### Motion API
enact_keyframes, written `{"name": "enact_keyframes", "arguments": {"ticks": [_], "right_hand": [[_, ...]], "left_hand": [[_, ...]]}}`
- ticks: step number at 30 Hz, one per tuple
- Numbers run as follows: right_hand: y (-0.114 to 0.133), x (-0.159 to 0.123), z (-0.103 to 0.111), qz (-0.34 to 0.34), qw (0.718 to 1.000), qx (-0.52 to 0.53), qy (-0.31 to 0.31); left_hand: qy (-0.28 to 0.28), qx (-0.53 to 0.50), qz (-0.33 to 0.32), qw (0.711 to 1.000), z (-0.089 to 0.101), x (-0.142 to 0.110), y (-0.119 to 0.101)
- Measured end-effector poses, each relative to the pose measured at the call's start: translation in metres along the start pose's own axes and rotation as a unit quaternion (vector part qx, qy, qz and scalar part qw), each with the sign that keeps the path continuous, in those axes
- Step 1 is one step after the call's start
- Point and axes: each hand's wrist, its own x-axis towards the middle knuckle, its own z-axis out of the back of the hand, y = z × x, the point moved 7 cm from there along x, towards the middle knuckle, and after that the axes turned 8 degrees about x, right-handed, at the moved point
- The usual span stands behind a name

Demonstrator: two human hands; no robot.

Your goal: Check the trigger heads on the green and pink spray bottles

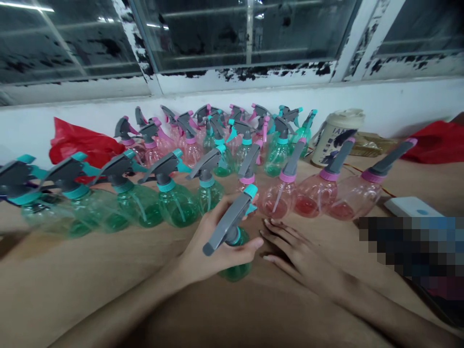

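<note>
Spray bottle row (177, 208) crosses mid table (90, 275). Rear bottles (192, 152) stand behind, toward far edge; tumbler (331, 140) right of those.

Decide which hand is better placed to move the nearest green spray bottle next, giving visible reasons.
Probably the left hand: it already grips the nearest green spray bottle, while the right hand holds nothing, its fingers spread beside it.
</note>
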Motion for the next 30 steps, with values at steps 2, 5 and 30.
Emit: {"name": "enact_keyframes", "arguments": {"ticks": [2, 5, 30], "right_hand": [[0.001, 0.000, 0.000, -0.002, 1.000, -0.003, -0.001], [0.002, 0.000, 0.000, -0.002, 1.000, -0.014, 0.000], [0.091, 0.048, 0.004, 0.021, 0.997, 0.064, 0.037]], "left_hand": [[0.010, 0.003, 0.005, 1.000, 0.001, -0.003, -0.001], [0.016, 0.032, 0.008, 0.999, 0.002, -0.010, 0.002], [-0.225, 0.074, 0.194, 0.952, 0.147, -0.163, 0.059]]}}
